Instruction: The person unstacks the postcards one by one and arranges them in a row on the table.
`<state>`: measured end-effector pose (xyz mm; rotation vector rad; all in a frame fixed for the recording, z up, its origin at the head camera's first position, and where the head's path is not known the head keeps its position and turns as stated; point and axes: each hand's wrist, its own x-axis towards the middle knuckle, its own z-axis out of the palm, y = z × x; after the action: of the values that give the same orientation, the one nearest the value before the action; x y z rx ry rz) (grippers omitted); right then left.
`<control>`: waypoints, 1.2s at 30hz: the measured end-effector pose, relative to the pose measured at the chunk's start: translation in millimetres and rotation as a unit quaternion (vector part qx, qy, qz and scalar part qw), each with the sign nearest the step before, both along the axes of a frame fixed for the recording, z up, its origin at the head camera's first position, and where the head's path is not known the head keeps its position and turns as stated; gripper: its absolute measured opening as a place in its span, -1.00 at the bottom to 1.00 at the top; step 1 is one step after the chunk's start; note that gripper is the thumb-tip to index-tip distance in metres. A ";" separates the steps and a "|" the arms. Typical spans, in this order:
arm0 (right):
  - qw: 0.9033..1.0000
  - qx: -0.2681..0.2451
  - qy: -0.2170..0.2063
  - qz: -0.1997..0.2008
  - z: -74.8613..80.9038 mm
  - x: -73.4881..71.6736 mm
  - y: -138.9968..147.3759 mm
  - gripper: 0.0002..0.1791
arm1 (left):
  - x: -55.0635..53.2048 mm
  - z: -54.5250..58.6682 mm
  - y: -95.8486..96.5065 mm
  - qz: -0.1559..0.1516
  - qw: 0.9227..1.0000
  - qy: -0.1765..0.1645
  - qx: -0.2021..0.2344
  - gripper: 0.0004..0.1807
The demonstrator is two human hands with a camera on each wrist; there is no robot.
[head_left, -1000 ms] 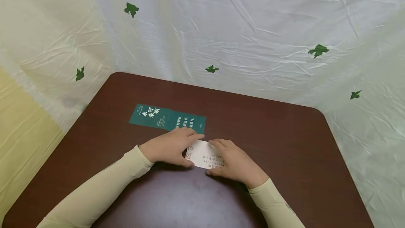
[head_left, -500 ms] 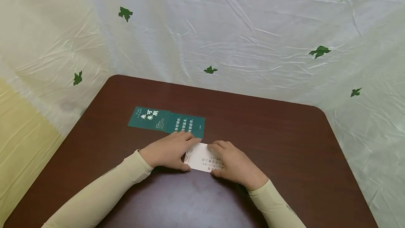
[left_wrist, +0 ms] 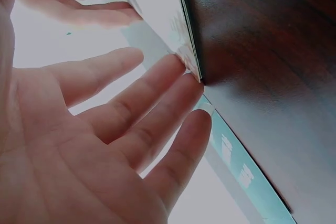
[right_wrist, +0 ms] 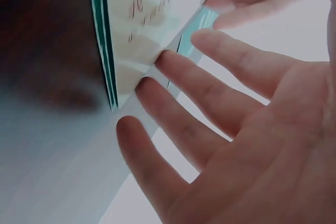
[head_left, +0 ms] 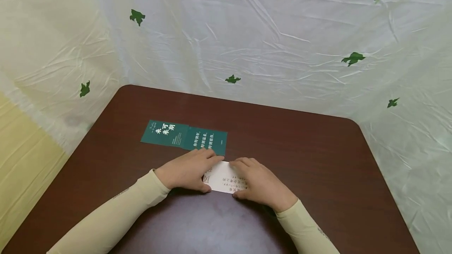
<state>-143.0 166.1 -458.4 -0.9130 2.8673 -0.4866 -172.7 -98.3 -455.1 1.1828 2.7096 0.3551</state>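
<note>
A white card point(head_left: 222, 177) with brown lettering lies on the dark reddish-brown tabletop point(head_left: 300, 144), between the left hand point(head_left: 187, 171) and the right hand point(head_left: 263, 183). The left hand bends over one end of it and the right hand over the other, each with the thumb by the near edge and the other fingers by the far one. In the left wrist view the fingers point(left_wrist: 181, 158) are spread and nearly straight, two tips meeting the card's corner; the right fingers point(right_wrist: 205, 87) are likewise long and parted, though I cannot tell how firmly they touch. Along the card's edge run thin green strips (both wrist views show them), as of layers lying together. Just beyond the left hand are a first green card point(head_left: 164, 133) with large white characters and, to its right, a second green card point(head_left: 205, 139) with smaller white lines; whether they meet or overlap slightly, I cannot tell. Pale sleeves point(head_left: 116, 214) cover both forearms. Behind the tabletop hangs wrinkled white cloth point(head_left: 265, 30) bearing scattered dark green shapes point(head_left: 353, 58)
</note>
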 end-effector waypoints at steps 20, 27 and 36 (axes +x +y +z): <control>0.999 -0.008 -0.027 -0.038 1.2 1.4 8.7 -0.05 | 0.6 -4.7 -1.8 -0.005 0.999 -0.003 0.036 0.08; 0.997 -0.020 -0.034 -0.059 11.2 -5.5 15.2 -0.04 | -4.5 3.9 0.9 0.017 0.999 -0.002 0.051 0.09; 0.993 -0.054 -0.060 -0.090 16.6 -33.3 33.5 -0.04 | -41.7 5.8 26.9 0.033 0.997 -0.035 0.065 0.18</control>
<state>-176.3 199.6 -441.8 -0.6173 2.8495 -0.6939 -214.4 -71.5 -449.3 1.0916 2.7043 0.5791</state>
